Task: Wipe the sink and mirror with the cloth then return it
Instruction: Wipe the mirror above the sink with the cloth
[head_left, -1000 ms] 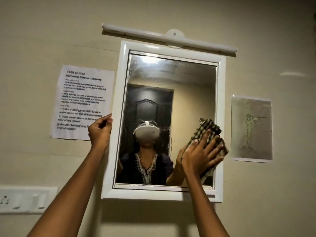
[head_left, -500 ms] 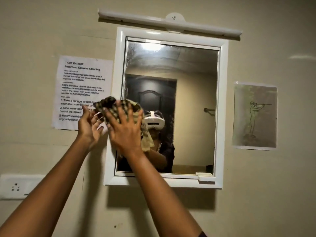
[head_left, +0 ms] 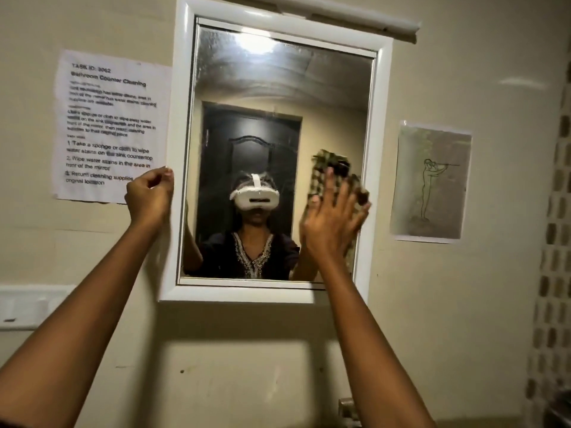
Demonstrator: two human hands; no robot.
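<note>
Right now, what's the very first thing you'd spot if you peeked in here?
The white-framed mirror in the middle of the wall. The right hand presses a checked cloth flat on its right side, while the left hand holds the frame's left edge. A printed task sheet hangs on the left.

Printed paper sheet (head_left: 108, 125) taped to the wall left of the mirror, headed "TASK ID: 3062", "Bathroom Counter Cleaning", step "1 Take a sponge or cloth to wipe water stains on the sink countertop", smaller lines blurred
</note>
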